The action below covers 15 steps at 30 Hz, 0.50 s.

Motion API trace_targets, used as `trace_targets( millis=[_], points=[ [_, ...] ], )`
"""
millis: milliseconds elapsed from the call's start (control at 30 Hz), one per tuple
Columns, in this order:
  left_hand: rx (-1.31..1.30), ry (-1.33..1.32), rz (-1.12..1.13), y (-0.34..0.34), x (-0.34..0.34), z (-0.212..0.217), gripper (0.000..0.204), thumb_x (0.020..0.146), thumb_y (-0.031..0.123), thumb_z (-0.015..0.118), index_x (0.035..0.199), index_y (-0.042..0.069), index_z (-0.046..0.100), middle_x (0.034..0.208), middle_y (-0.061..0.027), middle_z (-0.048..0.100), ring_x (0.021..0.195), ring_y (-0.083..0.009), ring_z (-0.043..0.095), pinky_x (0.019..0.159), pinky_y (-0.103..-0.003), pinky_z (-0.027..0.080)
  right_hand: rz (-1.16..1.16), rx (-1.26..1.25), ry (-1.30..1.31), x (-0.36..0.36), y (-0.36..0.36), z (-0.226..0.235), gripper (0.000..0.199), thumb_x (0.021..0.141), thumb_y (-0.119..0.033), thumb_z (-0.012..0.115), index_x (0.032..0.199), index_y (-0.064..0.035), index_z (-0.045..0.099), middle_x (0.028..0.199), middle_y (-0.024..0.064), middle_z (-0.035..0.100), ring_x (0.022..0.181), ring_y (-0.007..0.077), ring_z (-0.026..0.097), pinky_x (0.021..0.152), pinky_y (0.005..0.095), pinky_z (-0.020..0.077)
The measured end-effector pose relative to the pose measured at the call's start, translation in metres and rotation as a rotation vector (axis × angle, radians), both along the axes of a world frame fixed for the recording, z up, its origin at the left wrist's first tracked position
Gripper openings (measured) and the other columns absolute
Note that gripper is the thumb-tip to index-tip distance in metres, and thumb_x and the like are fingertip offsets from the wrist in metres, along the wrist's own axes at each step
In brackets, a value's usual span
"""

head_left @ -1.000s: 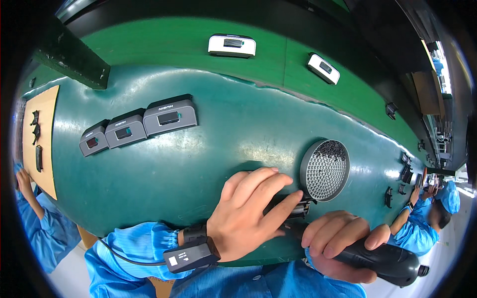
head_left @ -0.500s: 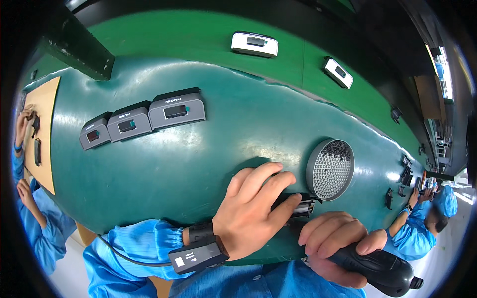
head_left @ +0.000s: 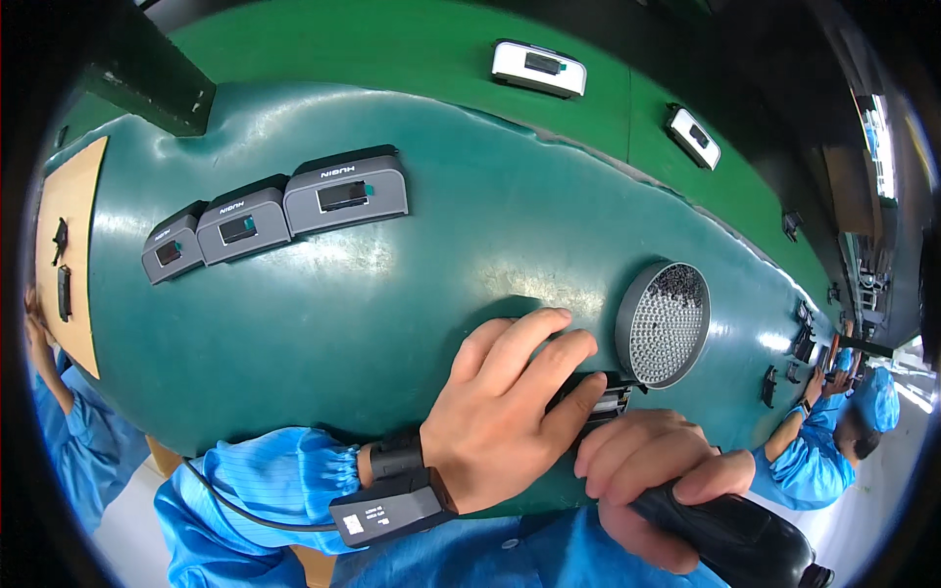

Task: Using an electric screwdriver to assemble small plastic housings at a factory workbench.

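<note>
- Small black part sits at the near edge of the green mat, just beside the round perforated dish, same spot as a second ago.
- Left hand, spread flat, fingers pressing down on the part, barely shifted.
- Right hand, closed around the black electric screwdriver, tip at the part; looks like fastening under way.
- Three grey devices untouched, well apart.

A long workbench covered by a dark green mat runs across the room, its glossy surface catching overhead light. Behind it lies a brighter green strip, with a dark beam at the upper left. A tan board sits on the left end. Pale floor shows at the lower right
</note>
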<state>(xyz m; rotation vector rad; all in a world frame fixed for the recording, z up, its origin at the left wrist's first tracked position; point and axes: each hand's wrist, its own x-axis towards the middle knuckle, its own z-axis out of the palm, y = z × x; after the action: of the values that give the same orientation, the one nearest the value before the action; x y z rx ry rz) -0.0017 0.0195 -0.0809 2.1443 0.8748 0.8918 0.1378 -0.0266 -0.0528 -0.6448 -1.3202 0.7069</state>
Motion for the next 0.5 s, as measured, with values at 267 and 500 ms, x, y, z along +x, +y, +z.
trace_targets(
  millis=[267, 500],
  points=[
    [0.086, -0.084, 0.008, 0.004, 0.008, 0.004, 0.018, 0.075, 0.013, 0.082, 0.093, 0.013, 0.078, 0.118, -0.0054, 0.064, 0.121, -0.0314, 0.054, 0.096, -0.047, 0.045, -0.075, 0.018, 0.212, 0.020, -0.005, 0.022, 0.047, 0.101, -0.047, 0.060, 0.120, -0.0092, 0.042, 0.069, 0.0058, 0.055, 0.045, 0.0162, 0.053, 0.037, 0.0286, 0.0501],
    [0.093, -0.011, -0.083, 0.003, 0.016, 0.026, 0.018, 0.072, 0.019, 0.083, 0.090, 0.019, 0.080, 0.123, -0.0056, 0.065, 0.128, -0.0330, 0.049, 0.100, -0.052, 0.041, -0.062, -0.075, 0.384, 0.049, -0.009, 0.045, 0.050, 0.101, -0.049, 0.059, 0.124, -0.0079, 0.043, 0.072, 0.0082, 0.052, 0.049, 0.0181, 0.052, 0.038, 0.0307, 0.0489]
  ],
)
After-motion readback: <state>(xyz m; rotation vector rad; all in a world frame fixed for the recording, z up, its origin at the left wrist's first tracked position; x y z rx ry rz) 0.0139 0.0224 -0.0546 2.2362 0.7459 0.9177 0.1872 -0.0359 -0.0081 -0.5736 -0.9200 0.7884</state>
